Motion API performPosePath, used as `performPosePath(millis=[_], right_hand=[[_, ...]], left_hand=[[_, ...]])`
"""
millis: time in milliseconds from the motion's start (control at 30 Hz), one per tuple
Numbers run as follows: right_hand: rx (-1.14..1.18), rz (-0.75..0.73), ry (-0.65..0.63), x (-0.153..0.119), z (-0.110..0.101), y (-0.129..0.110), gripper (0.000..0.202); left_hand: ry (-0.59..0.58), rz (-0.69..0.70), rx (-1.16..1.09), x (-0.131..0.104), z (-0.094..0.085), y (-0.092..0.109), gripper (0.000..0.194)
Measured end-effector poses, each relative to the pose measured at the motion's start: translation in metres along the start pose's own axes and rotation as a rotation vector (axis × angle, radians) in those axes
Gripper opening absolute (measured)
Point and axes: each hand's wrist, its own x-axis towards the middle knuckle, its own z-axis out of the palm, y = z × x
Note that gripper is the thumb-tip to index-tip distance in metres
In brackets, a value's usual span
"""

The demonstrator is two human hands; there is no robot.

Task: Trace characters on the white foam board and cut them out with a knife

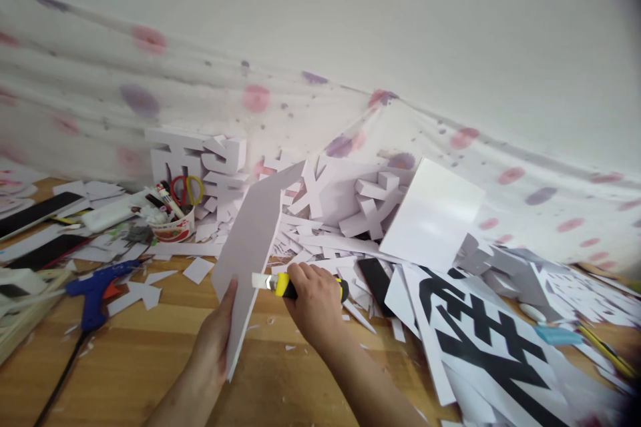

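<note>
A white foam board [250, 240] stands tilted above the table, gripped near its lower left side by my left hand [215, 330] with the thumb on its face. My right hand [318, 297] is wrapped round a yellow and black utility knife [286, 285]. The knife's blade points left and lies at the board's right edge; whether it cuts in cannot be told. Behind the board are white cut-out characters [370, 203] and a heap of white offcuts [300, 247].
A blue glue gun [95, 293] with a black cord lies at left. Behind it stands a tub [173, 227] holding scissors and markers. At right are a leaning white board [433, 213], a sheet with black characters [491, 340] and another yellow knife [605, 352]. Patterned plastic sheeting [200, 87] covers the wall.
</note>
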Motion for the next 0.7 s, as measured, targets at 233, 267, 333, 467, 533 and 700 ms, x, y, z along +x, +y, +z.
performPosePath(millis=[233,267,333,467,533,700], right_hand=[[0.013,-0.022,0.030,0.005,0.001,0.001,0.009],[0.015,-0.044,0.024,0.005,0.000,0.000,0.008],[0.020,-0.100,0.014,0.005,-0.001,-0.004,0.008],[0.009,-0.117,0.029,0.008,-0.005,-0.005,0.009],[-0.003,-0.104,0.037,0.011,-0.005,-0.003,0.009],[-0.028,-0.072,0.035,0.019,-0.003,0.005,0.007]], left_hand=[[-0.039,0.040,-0.030,0.001,-0.004,0.001,0.020],[-0.028,0.043,-0.018,0.002,-0.005,0.001,0.021],[0.007,0.038,0.016,0.005,-0.008,-0.001,0.023],[0.032,0.022,0.068,0.007,-0.010,-0.002,0.026],[0.011,0.014,0.077,0.006,-0.010,-0.001,0.027],[0.000,-0.006,0.075,0.002,-0.011,0.001,0.029]])
